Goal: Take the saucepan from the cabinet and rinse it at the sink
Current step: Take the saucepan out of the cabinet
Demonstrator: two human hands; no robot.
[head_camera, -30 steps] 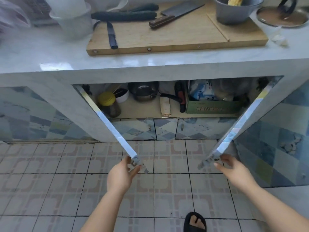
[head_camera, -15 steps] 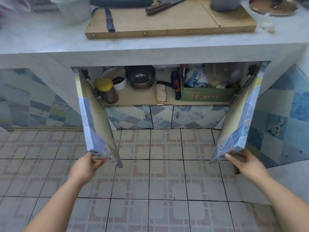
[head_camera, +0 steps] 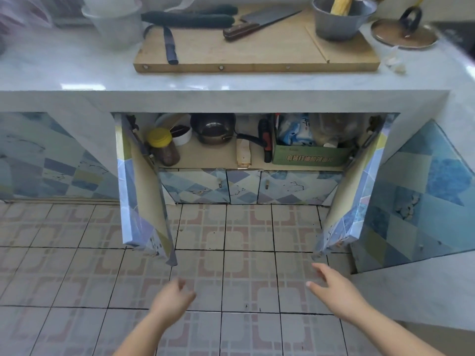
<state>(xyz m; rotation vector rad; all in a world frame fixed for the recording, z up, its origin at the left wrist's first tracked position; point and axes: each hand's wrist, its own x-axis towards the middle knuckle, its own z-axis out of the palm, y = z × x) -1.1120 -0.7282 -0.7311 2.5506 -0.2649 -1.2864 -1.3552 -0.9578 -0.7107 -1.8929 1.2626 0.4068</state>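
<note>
A small steel saucepan (head_camera: 212, 129) with a black handle pointing right sits upright on the shelf inside the cabinet, under the counter. Both patterned cabinet doors, the left door (head_camera: 140, 194) and the right door (head_camera: 352, 199), stand wide open. My left hand (head_camera: 172, 298) hovers over the floor tiles below the left door, fingers loosely curled, holding nothing. Below the right door is my right hand (head_camera: 334, 286), fingers spread and empty. Neither hand touches a door. No sink is in view.
On the shelf a yellow-lidded jar (head_camera: 163, 146) and a white bowl (head_camera: 182, 133) stand left of the saucepan; a green box (head_camera: 308, 156) with bags stands right. The counter holds a cutting board (head_camera: 257, 52) with knives and a cleaver, a metal pot (head_camera: 339, 19), a lid (head_camera: 404, 34).
Both hands pulled the doors fully open, then let go and dropped back toward me over the floor. The view shifted slightly with my head.
</note>
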